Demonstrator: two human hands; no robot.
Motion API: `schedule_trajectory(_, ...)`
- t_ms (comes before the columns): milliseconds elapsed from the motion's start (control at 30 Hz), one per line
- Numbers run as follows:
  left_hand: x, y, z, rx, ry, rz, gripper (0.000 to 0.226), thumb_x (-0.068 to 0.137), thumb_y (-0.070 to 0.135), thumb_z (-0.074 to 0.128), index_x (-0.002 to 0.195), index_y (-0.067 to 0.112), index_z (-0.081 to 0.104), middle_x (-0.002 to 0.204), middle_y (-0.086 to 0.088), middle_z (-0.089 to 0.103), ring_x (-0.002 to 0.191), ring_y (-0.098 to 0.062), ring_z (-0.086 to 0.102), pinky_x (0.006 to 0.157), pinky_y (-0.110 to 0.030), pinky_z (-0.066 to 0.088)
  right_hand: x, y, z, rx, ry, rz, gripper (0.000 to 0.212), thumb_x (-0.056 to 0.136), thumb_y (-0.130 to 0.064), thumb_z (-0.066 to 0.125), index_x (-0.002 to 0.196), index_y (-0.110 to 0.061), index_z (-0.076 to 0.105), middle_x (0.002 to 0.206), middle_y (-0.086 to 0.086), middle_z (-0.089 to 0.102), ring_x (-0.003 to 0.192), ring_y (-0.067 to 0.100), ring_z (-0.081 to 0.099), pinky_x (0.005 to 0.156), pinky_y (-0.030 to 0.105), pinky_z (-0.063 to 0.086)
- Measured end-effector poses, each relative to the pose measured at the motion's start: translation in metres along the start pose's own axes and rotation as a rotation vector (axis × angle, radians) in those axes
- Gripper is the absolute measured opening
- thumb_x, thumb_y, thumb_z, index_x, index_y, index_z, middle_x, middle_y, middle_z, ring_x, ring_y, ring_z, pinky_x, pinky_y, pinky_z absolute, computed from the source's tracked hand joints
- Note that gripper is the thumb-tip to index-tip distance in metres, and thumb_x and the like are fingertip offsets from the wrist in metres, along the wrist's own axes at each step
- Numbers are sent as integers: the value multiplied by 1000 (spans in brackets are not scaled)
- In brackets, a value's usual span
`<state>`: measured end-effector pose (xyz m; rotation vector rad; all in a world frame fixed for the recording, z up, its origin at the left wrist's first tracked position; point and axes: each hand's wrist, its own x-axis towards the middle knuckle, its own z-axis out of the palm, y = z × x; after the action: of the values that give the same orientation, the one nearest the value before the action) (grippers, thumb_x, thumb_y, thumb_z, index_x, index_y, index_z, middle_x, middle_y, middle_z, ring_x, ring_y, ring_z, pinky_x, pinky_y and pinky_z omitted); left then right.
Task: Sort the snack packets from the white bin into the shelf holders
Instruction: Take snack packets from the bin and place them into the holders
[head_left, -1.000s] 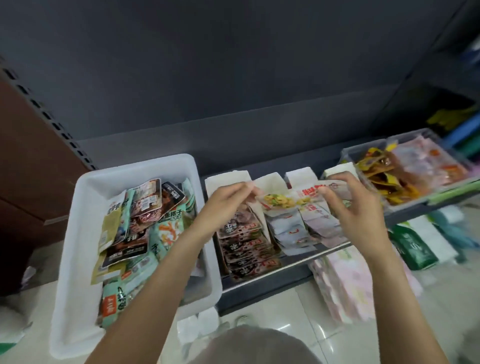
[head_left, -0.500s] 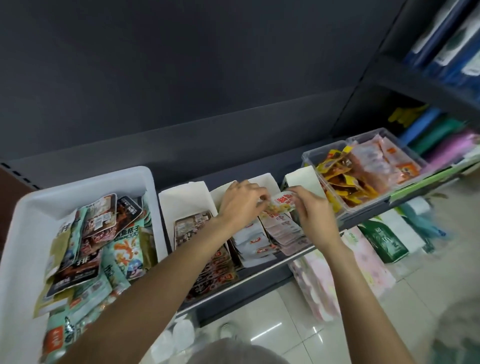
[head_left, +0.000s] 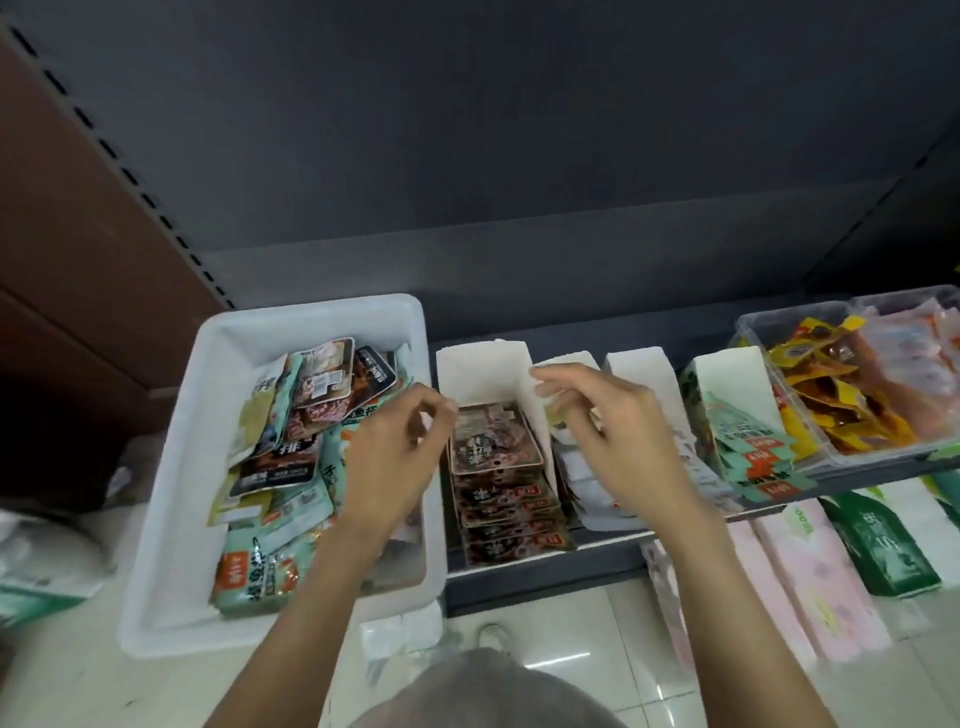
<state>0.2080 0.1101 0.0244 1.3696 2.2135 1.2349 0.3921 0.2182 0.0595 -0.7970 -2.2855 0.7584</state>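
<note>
Along the dark shelf (head_left: 519, 322), your loosely curled, empty left hand (head_left: 395, 457) hovers over the white bin (head_left: 171, 467) beside its snack packets (head_left: 291, 441), your right hand (head_left: 613, 436), also empty, above the holders (head_left: 483, 369).

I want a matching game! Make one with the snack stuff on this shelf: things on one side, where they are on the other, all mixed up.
Things:
1. white plastic bin
2. dark brown snack packets
3. teal snack packets
4. clear plastic tub of yellow and orange packets

Places:
A. far right of the shelf
B. far left, beside the shelf
C. in the first white cardboard holder, next to the bin
D. in the white holder next to the clear tub

Pairs: 1-B, 2-C, 3-D, 4-A
</note>
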Motion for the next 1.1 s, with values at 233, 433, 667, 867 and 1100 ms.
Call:
schedule_trajectory(233,-33,-106,-74,558,118,-129,31,75,14,75,105,15,67,104,-8,68,98,-34,59,84,-44,47,39,-58,138,-80,-428,-142,24,96,-15,50,114,-18,65,107,-2,70,89,15,67,80,38,55)
schedule_trajectory(433,-49,-142,-90,468,-90,-428,47,82,26,67,128,19,55,126,-6,59,115,-29,52,96,-43,44,51,-68,224,-383,-693,-283,49,90,-30,63,135,-16,49,143,5,46,130,23,45,108,40,37)
schedule_trajectory(667,-49,-149,-93,315,-9,-424,35,90,32,58,123,20,58,118,-5,61,105,-25,57,88,-36,48,54,-69,241,-510,-497,-501,5,83,-5,66,85,-9,69,76,3,67,71,16,65,63,31,57)
schedule_trajectory(867,-52,-116,-106,-510,280,-745,26,90,53,50,101,33,62,105,7,67,95,-17,66,84,-38,53,35,-76,181,-165,-89,-226,19,95,-21,48,88,-12,63,62,-5,61,49,9,59,40,21,45)
schedule_trajectory(1100,-39,-92,-103,-818,-80,-851,57,90,61,35,107,15,63,100,-6,72,89,-22,70,73,-30,52,4,-77,129,210,-46,-139,23,94,-26,52,99,-11,68,104,-3,70,94,2,66,79,21,55)
